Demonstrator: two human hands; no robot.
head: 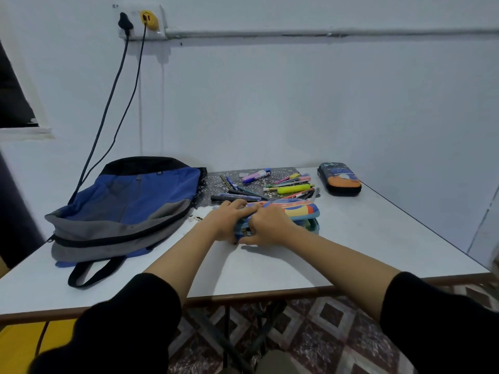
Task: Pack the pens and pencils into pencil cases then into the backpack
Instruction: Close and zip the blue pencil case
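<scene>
Near the middle of the counter, our left hand gripped the striped pencil case while our right hand pinched its near corner; tugging hard could shove it into the loose pens just beyond, scattering them.

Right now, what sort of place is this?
Likely a study corner in a home: a white table against a bare wall, a wall socket with two plugs, and a backpack beside loose pens.

Dim, bluish, soft light; wide-angle bending and blur toward edges.
</scene>
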